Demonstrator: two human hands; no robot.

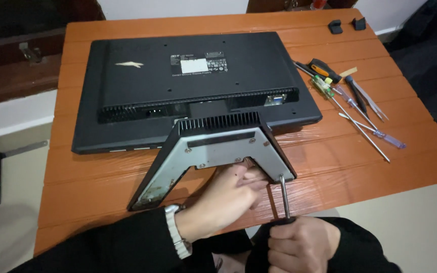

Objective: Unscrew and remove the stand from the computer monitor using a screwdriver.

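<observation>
Orange table (127,197), left hand (228,194) gripping monitor stand (218,151), right hand (299,245) fisted round screwdriver (284,197)

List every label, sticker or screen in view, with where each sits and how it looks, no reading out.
Monitor: black, rectangular, lying screen-down on the orange table, so only its back shows.
Rating label: upper middle of the monitor's back, a rectangle with a white patch and small grey marks around it.
Torn sticker scrap: left of the label, a small pale sliver.
</observation>
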